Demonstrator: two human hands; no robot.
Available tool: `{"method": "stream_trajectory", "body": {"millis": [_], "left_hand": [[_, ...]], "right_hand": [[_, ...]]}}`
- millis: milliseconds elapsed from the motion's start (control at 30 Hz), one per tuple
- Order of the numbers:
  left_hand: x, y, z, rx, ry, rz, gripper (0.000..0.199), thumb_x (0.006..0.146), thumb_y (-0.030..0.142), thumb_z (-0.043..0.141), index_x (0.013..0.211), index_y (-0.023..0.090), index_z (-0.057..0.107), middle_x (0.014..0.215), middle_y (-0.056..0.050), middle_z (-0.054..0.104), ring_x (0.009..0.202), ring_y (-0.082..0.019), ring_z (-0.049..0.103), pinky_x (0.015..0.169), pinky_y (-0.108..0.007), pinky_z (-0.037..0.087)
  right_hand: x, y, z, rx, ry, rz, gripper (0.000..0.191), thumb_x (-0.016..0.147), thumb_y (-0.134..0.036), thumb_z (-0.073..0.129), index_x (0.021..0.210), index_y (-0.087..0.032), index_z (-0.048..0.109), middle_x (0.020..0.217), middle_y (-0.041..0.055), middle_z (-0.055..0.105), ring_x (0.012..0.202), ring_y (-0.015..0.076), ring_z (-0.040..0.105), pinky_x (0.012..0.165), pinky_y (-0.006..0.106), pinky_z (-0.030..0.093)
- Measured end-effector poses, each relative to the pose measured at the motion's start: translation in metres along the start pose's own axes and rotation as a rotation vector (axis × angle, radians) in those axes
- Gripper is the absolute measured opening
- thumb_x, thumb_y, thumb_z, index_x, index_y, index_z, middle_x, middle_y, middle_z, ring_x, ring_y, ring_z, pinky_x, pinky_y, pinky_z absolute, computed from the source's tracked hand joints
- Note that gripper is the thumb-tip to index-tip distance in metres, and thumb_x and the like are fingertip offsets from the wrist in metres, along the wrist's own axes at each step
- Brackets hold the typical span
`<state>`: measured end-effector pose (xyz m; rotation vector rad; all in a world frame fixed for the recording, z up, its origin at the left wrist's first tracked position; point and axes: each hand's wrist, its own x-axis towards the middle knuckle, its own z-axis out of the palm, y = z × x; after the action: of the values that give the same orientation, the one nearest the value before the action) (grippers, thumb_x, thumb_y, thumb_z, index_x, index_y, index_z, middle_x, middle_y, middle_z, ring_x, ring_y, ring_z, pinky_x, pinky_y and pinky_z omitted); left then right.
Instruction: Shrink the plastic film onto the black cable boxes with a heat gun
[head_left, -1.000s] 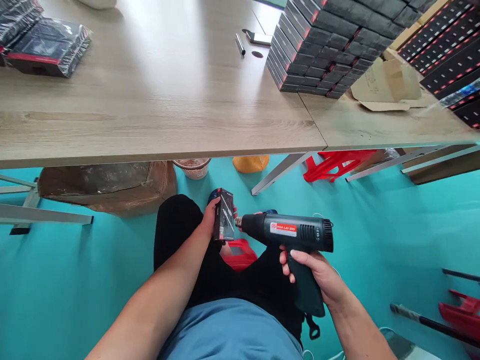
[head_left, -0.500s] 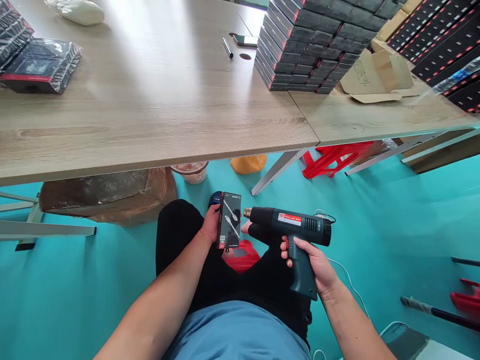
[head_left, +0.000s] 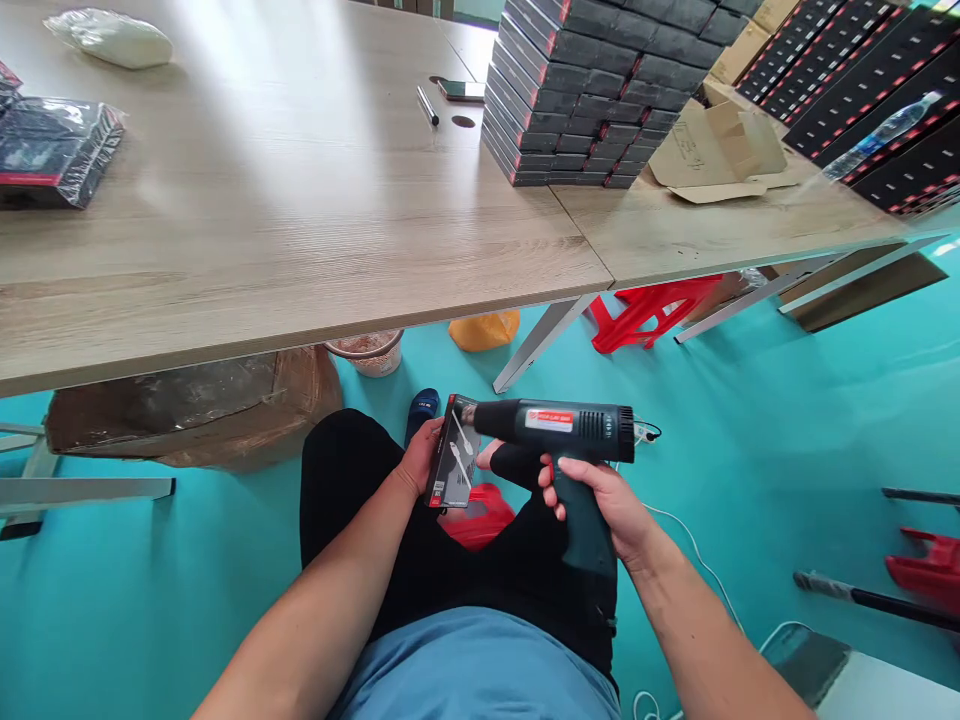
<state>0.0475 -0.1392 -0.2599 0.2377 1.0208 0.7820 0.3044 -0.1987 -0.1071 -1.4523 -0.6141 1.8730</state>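
Observation:
My left hand (head_left: 421, 458) grips the left edge of a slim black cable box (head_left: 453, 462), tilted, with white cables pictured on its front. In my right hand (head_left: 592, 492) is a dark heat gun (head_left: 559, 425) with a red label, my fingers wrapped around its handle near the trigger. Its metal nozzle points left and overlaps the upper part of the box in view; whether they touch, I cannot tell. Both things are above my lap, below the table's front edge.
On the wooden table (head_left: 300, 230) stand a tall stack of black boxes (head_left: 592, 100), a pen (head_left: 427, 106), flattened cardboard (head_left: 720, 150) and film-wrapped boxes (head_left: 60, 150). Beneath it are a large brown carton (head_left: 195, 410), a bucket (head_left: 371, 355) and a red stool (head_left: 652, 310). A white cord (head_left: 694, 545) trails on the floor.
The heat gun has moved left, so its nozzle now overlaps the box. The box has tilted in my left hand. The whole view has shifted slightly.

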Motion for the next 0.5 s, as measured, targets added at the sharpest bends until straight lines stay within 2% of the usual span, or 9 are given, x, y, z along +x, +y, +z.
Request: {"method": "stream_trajectory", "body": {"millis": [100, 167, 267, 400, 433, 500], "left_hand": [[-0.003, 0.005, 0.001, -0.116, -0.025, 0.020, 0.052, 0.086, 0.058, 0.052, 0.106, 0.015, 0.074, 0.096, -0.016, 0.078, 0.100, -0.036, 0.074, 0.086, -0.048, 0.060], [-0.004, 0.007, -0.001, -0.199, -0.031, 0.079, 0.055, 0.088, 0.057, 0.049, 0.110, 0.013, 0.074, 0.103, -0.017, 0.078, 0.106, -0.035, 0.073, 0.092, -0.048, 0.059], [-0.004, 0.008, -0.004, -0.281, -0.050, 0.132, 0.058, 0.090, 0.058, 0.049, 0.116, 0.012, 0.073, 0.110, -0.017, 0.078, 0.111, -0.034, 0.072, 0.098, -0.047, 0.058], [-0.003, 0.009, -0.005, -0.307, -0.074, 0.189, 0.061, 0.090, 0.058, 0.049, 0.124, 0.012, 0.069, 0.119, -0.018, 0.076, 0.119, -0.035, 0.069, 0.102, -0.049, 0.056], [-0.002, 0.008, -0.005, -0.308, -0.075, 0.201, 0.062, 0.090, 0.058, 0.049, 0.126, 0.012, 0.068, 0.121, -0.018, 0.075, 0.120, -0.035, 0.068, 0.103, -0.050, 0.056], [-0.001, 0.008, -0.006, -0.314, -0.086, 0.215, 0.064, 0.090, 0.059, 0.050, 0.129, 0.011, 0.067, 0.122, -0.018, 0.075, 0.121, -0.035, 0.068, 0.104, -0.050, 0.055]], "right_hand": [[-0.011, -0.005, 0.006, -0.308, -0.167, 0.007, 0.032, 0.076, -0.042, 0.083, 0.091, -0.014, 0.077, 0.080, 0.0081, 0.075, 0.064, 0.0195, 0.066, 0.052, 0.029, 0.053], [-0.015, -0.004, 0.008, -0.419, -0.123, -0.043, 0.032, 0.077, -0.045, 0.082, 0.088, -0.015, 0.077, 0.078, 0.0073, 0.074, 0.066, 0.0208, 0.065, 0.054, 0.031, 0.053], [-0.018, 0.002, 0.006, -0.423, -0.009, -0.103, 0.033, 0.081, -0.049, 0.078, 0.091, -0.017, 0.078, 0.083, 0.0073, 0.074, 0.070, 0.0213, 0.065, 0.058, 0.033, 0.055], [-0.022, 0.016, 0.003, -0.426, -0.166, -0.008, 0.035, 0.080, -0.050, 0.079, 0.087, -0.016, 0.078, 0.077, 0.0079, 0.073, 0.066, 0.0217, 0.065, 0.057, 0.033, 0.053], [-0.023, 0.018, 0.003, -0.419, -0.157, -0.016, 0.036, 0.081, -0.051, 0.079, 0.089, -0.016, 0.078, 0.076, 0.0076, 0.073, 0.067, 0.0218, 0.065, 0.058, 0.033, 0.053], [-0.026, 0.021, 0.003, -0.391, -0.049, -0.069, 0.038, 0.082, -0.053, 0.078, 0.093, -0.017, 0.077, 0.079, 0.0073, 0.074, 0.069, 0.0215, 0.065, 0.061, 0.033, 0.054]]}}
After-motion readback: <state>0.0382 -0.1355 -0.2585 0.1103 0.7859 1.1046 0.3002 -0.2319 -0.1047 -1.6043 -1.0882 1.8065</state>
